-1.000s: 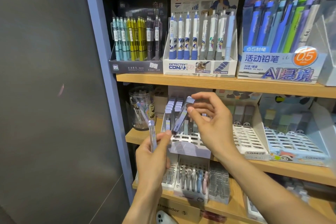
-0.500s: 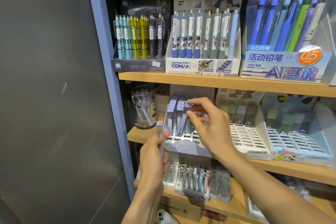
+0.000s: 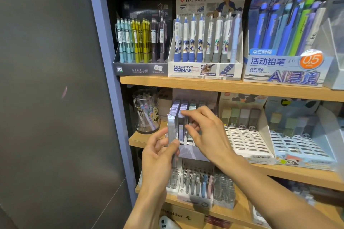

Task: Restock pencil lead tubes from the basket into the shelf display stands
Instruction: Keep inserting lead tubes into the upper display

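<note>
My left hand [image 3: 160, 156] grips an upright clear lead tube with a pale lilac cap [image 3: 171, 132], just in front of the left edge of the lilac display stand [image 3: 191, 151] on the middle shelf. My right hand [image 3: 206, 132] reaches into that stand, its fingertips pinching a lilac-capped tube [image 3: 181, 128] that stands in a slot among several other tubes [image 3: 183, 106]. The basket is not in view.
A clear jar of pencils [image 3: 146, 111] stands left of the stand. Two white slotted stands [image 3: 247, 135] with few tubes sit to the right. Mechanical pencil boxes [image 3: 204, 42] fill the upper shelf. A blue shelf post [image 3: 106, 80] borders the left.
My right hand lowered its tilted tube down into the stand's slots. My left hand rose with its tube towards the stand's left edge.
</note>
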Available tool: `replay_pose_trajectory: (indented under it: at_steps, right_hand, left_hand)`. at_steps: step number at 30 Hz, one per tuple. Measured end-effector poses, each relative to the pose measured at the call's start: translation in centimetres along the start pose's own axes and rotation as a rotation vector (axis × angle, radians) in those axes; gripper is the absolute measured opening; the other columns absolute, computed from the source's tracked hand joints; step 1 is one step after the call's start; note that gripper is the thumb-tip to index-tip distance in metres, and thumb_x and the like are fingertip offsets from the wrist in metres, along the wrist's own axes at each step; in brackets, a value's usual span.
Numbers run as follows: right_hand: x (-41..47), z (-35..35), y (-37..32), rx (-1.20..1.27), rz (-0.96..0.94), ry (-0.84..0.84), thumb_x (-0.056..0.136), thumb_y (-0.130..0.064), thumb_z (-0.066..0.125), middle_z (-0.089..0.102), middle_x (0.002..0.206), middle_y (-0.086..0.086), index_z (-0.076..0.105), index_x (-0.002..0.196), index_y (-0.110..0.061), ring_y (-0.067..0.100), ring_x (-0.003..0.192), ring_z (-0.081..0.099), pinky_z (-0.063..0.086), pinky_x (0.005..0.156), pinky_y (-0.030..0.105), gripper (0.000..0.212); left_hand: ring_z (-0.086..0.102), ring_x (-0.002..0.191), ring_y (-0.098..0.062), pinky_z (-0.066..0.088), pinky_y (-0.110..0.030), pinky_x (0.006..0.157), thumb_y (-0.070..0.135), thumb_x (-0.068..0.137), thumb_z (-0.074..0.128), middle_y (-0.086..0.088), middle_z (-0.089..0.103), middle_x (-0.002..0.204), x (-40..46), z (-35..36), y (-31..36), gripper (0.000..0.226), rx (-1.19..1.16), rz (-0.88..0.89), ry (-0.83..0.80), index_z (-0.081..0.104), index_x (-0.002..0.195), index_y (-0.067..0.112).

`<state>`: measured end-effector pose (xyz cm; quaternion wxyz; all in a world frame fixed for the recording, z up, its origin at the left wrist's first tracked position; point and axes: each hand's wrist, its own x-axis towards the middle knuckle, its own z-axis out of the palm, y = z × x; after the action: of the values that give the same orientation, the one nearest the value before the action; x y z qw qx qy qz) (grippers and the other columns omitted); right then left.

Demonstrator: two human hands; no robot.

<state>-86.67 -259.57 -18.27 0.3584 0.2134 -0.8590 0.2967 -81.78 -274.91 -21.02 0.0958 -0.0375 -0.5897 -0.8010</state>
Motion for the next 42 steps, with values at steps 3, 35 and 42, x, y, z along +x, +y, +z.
replay_pose_trajectory:
  at_steps: [3,35,42]
  right_hand:
    - [-0.2,-0.8,-0.9,0.150,0.107,0.107,0.095,-0.013,0.069,0.062,0.102,-0.010,0.067,0.127,-0.027,0.006,0.082,0.062,0.055,0.075,0.025,0.035]
    - [-0.3,-0.1,-2.0,0.404,0.155,0.185,0.093,-0.013,0.074,0.072,0.089,-0.014,0.068,0.110,-0.025,0.004,0.089,0.071,0.058,0.076,0.017,0.022]
    - [-0.4,-0.2,-2.0,0.399,0.142,0.178,0.092,-0.012,0.074,0.072,0.089,-0.015,0.069,0.111,-0.024,0.004,0.088,0.071,0.057,0.076,0.016,0.023]
  left_hand:
    - [0.064,0.073,-0.017,0.055,-0.028,0.069,0.012,0.097,0.067,-0.016,0.076,0.096,0.1,0.0,0.4,0.031,-0.070,-0.018,-0.003,0.065,0.127,0.022]
    - [0.062,0.111,-0.007,0.056,-0.034,0.096,0.011,0.099,0.065,0.015,0.065,0.127,1.2,-0.8,-1.8,0.038,0.705,0.241,0.177,0.068,0.128,0.034]
    - [0.063,0.110,-0.007,0.056,-0.037,0.098,0.014,0.098,0.066,0.019,0.067,0.121,1.0,-0.7,-1.7,0.034,0.695,0.218,0.188,0.068,0.126,0.034]
